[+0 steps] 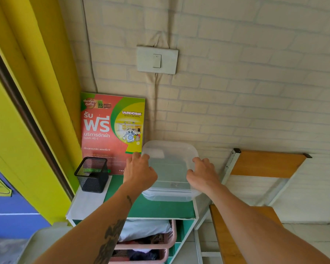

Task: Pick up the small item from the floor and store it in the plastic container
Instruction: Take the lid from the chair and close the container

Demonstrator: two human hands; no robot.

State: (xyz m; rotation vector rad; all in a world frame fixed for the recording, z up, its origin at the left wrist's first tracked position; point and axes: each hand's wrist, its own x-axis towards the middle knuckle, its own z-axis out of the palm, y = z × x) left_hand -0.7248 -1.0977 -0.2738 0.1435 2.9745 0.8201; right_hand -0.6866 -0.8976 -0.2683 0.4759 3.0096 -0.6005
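A pale wall [255, 63] papered in a brick pattern fills the view from twelve to three o'clock, with a white light switch [157, 60] near the middle. At nine o'clock stands a yellow door frame [46, 73]. A green-topped shelf unit [160, 208] sits at six o'clock against the wall. At four o'clock stands a wooden chair [265, 164] on a metal frame.

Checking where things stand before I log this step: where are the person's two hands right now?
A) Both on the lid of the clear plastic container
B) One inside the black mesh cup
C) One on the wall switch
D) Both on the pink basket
A: the left hand and right hand rest on opposite sides of the plastic container lid, on the green shelf top.
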